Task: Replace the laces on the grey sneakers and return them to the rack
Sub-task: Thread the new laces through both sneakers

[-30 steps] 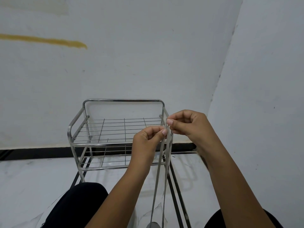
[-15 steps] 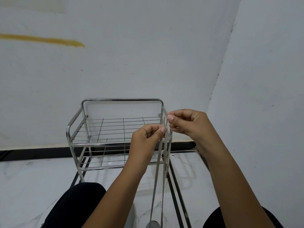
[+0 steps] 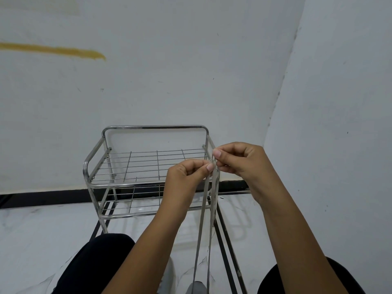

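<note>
Both hands, left hand (image 3: 186, 177) and right hand (image 3: 239, 159), still pinch the lace (image 3: 202, 219) ends, unchanged. Rack (image 3: 148, 128) stands bare; lacing evidently unfinished.

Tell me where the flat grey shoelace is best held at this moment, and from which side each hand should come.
Best near the top ends, where the flat grey shoelace hangs as two taut strands. Pinch across its flat faces, left hand from the left, right hand from the right, as both do now. The lower run leads down to a grey shape at the frame's bottom edge.
</note>
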`<state>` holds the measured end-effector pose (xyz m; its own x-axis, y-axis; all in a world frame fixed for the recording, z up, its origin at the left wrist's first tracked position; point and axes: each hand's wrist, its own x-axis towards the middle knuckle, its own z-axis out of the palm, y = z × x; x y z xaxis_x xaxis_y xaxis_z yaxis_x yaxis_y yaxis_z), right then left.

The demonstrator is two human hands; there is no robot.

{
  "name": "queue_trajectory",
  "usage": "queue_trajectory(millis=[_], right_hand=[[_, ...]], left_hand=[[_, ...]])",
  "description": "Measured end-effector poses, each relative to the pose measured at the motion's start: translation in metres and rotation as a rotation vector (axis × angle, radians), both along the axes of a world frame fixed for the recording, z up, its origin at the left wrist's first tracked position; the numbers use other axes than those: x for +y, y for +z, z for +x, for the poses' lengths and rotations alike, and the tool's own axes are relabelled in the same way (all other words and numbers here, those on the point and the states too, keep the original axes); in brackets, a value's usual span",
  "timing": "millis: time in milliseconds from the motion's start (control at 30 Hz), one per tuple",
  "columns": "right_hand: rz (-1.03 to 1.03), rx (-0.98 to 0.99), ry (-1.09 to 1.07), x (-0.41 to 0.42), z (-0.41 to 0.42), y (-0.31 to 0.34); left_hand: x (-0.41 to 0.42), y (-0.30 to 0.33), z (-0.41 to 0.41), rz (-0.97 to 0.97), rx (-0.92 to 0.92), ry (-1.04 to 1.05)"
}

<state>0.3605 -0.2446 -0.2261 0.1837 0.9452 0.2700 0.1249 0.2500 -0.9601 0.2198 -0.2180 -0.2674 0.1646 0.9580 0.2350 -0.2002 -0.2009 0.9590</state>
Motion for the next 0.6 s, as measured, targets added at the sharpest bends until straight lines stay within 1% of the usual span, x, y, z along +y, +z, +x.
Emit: queue_trajectory(millis=[367, 500, 600], right_hand=[[-0.002, 0.012, 0.0, 0.0011, -0.0001, 0.0002], [-0.017, -0.054, 0.019, 0.0002, 0.0019, 0.0001], [0.0, -0.1, -0.006, 0.0006, 0.0015, 0.0006]], left_hand=[[0.0021, -0.0021, 0.0005, 0.018, 0.039, -0.013], [0.0018, -0.0022, 0.0013, 0.045, 0.066, -0.016], [0.0009, -0.002, 0.0009, 0.06, 0.066, -0.024]])
